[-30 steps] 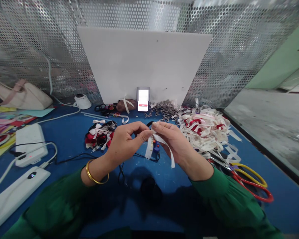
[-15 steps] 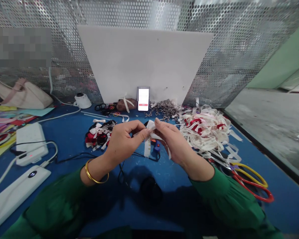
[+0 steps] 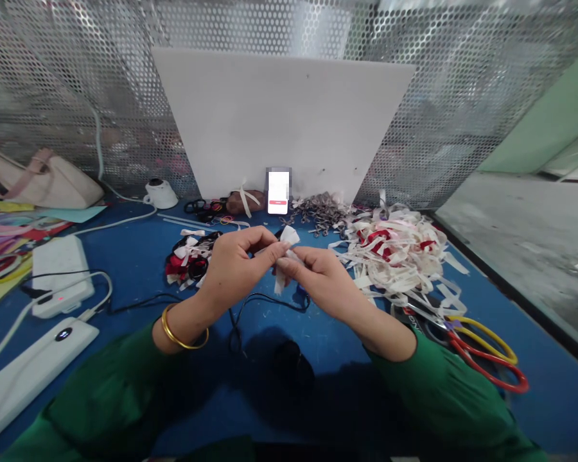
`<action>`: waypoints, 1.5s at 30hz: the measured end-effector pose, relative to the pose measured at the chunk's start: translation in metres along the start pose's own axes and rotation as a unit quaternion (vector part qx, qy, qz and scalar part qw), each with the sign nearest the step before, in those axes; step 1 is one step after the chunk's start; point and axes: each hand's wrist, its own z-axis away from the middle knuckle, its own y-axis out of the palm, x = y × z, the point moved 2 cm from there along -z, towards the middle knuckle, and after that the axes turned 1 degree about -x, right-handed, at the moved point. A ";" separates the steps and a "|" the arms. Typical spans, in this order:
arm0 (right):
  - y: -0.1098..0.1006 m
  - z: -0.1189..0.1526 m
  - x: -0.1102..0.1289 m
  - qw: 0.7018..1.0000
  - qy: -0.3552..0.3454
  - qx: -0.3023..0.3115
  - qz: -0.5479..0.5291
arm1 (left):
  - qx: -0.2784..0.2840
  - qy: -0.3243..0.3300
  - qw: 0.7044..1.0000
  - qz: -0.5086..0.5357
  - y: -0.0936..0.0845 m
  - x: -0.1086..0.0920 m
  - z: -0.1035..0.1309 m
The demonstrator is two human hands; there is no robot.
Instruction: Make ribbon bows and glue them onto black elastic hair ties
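Above the middle of the blue table, well in from every edge, 2 bare hands hold a folded piece of white ribbon between them. The left hand pinches it between thumb and index finger; its other fingers curl under, partly hidden. The right hand presses thumb and forefinger together on the ribbon from the other side (I cannot tell how its remaining fingers stand, as they are mostly covered). 1 end of the ribbon sticks up past the fingertips and another hangs below.

Left of the hands lies a small heap of red, white and black ribbon pieces. Toward the table's far right corner spreads a larger pile of off-white ribbon strips, with red bits in it. Scissors with 1 yellow and 1 red handle lie near the right edge. At the far edge a lit phone leans against a white board.
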 end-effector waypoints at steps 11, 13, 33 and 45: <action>-0.004 -0.001 0.003 0.988 -0.111 0.023 0.100 | 0.027 -0.068 0.984 0.164 0.004 0.003 0.000; -0.003 0.000 0.005 0.988 -0.112 0.010 0.108 | 0.022 -0.074 0.983 0.169 0.005 0.004 0.000; 0.003 -0.003 -0.011 0.990 -0.095 -0.040 0.097 | 0.028 -0.049 0.994 0.097 0.000 0.009 -0.006; 0.003 -0.001 -0.009 0.979 -0.121 -0.032 0.163 | 0.015 -0.022 0.999 0.039 0.002 0.011 -0.003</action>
